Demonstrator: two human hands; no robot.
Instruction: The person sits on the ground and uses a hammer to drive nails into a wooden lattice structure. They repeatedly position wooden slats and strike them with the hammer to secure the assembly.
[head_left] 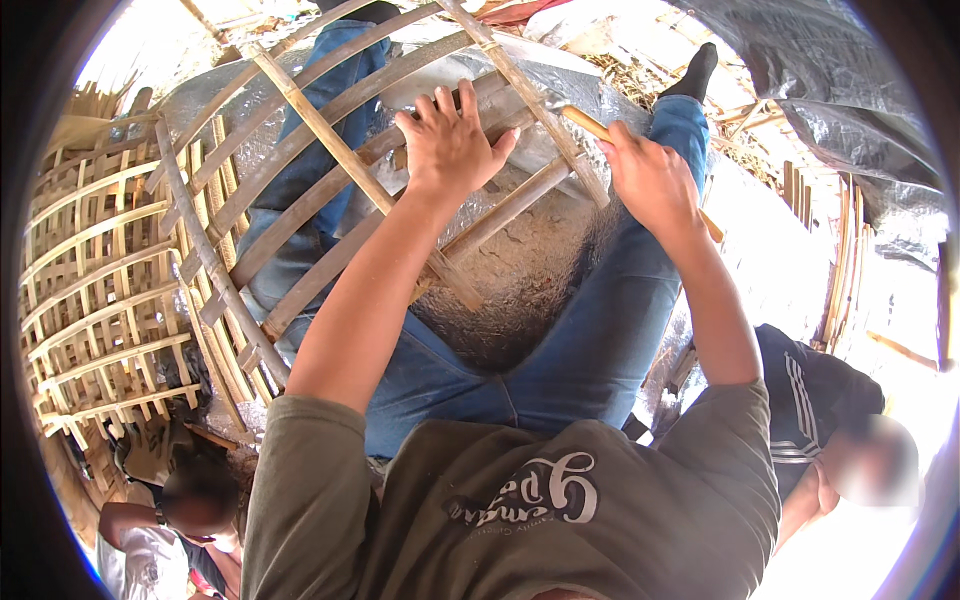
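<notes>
Dirt floor; L hand (pixel 447 145) on bamboo frame (pixel 330 150).

tan bamboo lattice (pixel 330 160), blue jeans (pixel 560 340), olive shirt (pixel 520 510), silver tarp (pixel 850 110)

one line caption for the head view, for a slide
Left hand pressing on a bamboo lattice frame while the right hand grips a bamboo stick.

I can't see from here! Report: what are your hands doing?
Left hand flat on bamboo frame. Right hand gripping a stick. Nothing between them.
</notes>
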